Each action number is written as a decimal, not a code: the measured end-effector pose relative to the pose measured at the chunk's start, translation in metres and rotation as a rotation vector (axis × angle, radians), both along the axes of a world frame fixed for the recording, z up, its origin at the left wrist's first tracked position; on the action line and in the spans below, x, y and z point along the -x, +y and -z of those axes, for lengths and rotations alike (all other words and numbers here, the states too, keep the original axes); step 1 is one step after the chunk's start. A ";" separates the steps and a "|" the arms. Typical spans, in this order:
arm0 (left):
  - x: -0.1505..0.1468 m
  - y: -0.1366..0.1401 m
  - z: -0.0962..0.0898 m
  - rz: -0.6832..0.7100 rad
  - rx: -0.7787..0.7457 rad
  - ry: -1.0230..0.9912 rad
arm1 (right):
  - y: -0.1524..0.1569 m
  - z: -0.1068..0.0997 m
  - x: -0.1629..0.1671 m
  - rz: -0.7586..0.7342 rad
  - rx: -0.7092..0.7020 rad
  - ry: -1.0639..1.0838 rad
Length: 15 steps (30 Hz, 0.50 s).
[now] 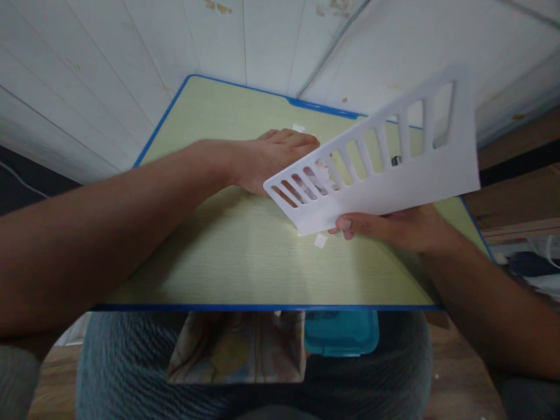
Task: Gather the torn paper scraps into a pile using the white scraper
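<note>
My right hand (394,227) grips the lower edge of a white slotted panel (376,195), thumb on the near face and fingers mostly hidden behind. The panel is tilted up above the table, its right end higher, with a row of long openings that grow larger to the right. My left hand (275,154) is low over the tabletop behind the panel's left end, its visible fingers stretched out. The panel covers part of that hand. Through its slots shows a small white and reddish thing (322,169), which I cannot make out, close to my left fingers.
The pale green table (245,251) has a blue rim and stands against a white plank wall (271,41). White scraps (321,240) lie on it, and a small dark object (396,160) shows through a slot. Below the front edge are a patterned bag (236,353) and a teal container (345,335).
</note>
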<state>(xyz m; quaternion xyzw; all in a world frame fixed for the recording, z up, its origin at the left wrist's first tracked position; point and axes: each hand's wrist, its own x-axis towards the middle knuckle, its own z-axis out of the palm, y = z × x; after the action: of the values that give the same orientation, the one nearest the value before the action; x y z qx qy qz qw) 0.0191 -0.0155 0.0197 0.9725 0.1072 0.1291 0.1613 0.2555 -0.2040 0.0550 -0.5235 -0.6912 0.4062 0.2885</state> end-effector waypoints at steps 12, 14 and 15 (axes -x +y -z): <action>-0.002 0.001 -0.001 0.060 -0.020 0.067 | 0.000 0.003 -0.001 0.025 -0.060 -0.039; -0.004 -0.003 -0.003 0.045 0.003 0.052 | -0.001 0.004 -0.001 0.033 -0.055 -0.052; -0.005 -0.006 -0.005 0.037 0.016 0.048 | -0.001 0.004 -0.001 0.030 -0.046 -0.062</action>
<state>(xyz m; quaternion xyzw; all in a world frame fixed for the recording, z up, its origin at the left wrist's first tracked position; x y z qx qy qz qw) 0.0236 -0.0213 0.0246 0.9759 0.0940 0.1019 0.1686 0.2567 -0.2053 0.0514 -0.5394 -0.7010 0.3696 0.2848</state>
